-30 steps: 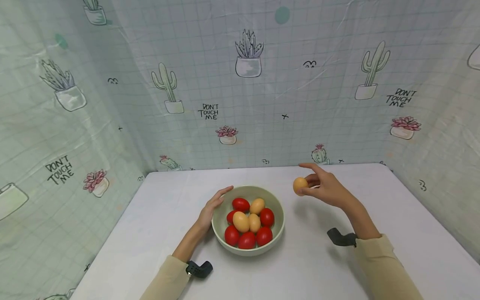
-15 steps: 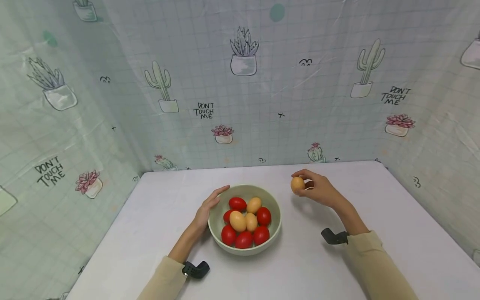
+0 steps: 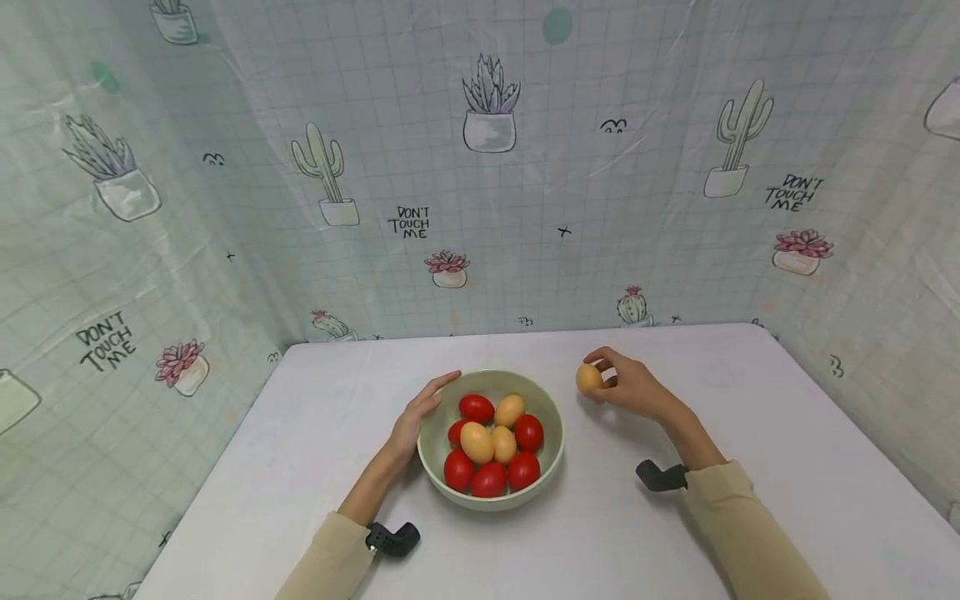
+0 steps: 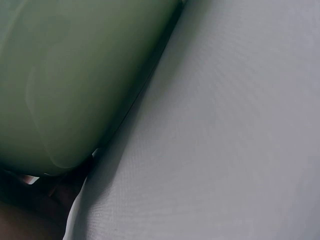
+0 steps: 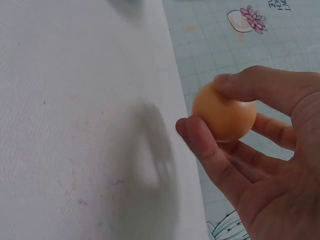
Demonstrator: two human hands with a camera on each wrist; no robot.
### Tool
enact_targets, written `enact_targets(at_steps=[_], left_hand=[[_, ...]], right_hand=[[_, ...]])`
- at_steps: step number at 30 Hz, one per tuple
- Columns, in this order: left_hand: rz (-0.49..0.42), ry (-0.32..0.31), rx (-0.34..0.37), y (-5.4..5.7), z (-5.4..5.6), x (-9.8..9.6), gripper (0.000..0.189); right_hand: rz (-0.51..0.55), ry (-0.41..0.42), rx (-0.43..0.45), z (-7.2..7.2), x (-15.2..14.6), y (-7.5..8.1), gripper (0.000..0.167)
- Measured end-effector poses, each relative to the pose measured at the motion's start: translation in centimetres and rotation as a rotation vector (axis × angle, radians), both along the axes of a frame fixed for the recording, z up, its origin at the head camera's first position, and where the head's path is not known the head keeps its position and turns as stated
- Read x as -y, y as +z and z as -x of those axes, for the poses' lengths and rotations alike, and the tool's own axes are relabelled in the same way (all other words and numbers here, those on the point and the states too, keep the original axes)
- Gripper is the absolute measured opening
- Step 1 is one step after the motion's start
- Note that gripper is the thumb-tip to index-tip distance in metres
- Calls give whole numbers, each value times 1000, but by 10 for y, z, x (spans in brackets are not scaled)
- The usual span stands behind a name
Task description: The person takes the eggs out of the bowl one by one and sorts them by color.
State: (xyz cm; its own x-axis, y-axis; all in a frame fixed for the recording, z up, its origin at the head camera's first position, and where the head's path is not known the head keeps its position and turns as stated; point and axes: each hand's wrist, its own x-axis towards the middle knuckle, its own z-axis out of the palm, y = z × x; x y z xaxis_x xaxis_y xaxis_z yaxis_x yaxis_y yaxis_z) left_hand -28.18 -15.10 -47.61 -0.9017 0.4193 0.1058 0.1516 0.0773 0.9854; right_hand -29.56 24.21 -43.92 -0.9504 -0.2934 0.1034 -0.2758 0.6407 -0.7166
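Note:
A pale green bowl [image 3: 491, 503] holds several red eggs [image 3: 489, 481] and a few yellow-orange eggs [image 3: 477, 442]. My left hand [image 3: 411, 427] lies along the bowl's left side, fingers fairly straight at the rim. Close against the left wrist camera, the outer wall of the bowl [image 4: 65, 85] fills the upper left, and part of the hand shows dark below it. To the right of the bowl, my right hand [image 3: 633, 389] pinches another yellow-orange egg [image 3: 588, 379] above the table. The right wrist view shows this egg [image 5: 225, 115] between thumb and fingertips, its shadow falling on the table.
The white table [image 3: 600, 533] ends at the back against a hanging cloth [image 3: 570, 183] printed with potted plants, which also runs along both sides. A black camera [image 3: 393, 540] sits at the left wrist, another black camera [image 3: 660, 476] at the right.
My right hand has moved a little left toward the bowl with the egg, and its raised index finger has come down toward the egg. The left hand stays at the bowl; the head view shifts slightly.

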Motion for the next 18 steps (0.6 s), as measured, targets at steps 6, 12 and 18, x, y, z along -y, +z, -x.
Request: enact_targets(at_steps=[6,12,18], left_hand=[[4,-3,-11,-1,0,0,53],[-4,-11,-7,-2,1,0,52],[-15,-7,-7,-2,1,-1,53]], right_hand=[[-18,-24,-7,3,4,-8,47],[-20,-60,-8,4,10,-13,45],[-37,-92,-1,4,14,-15,44]])
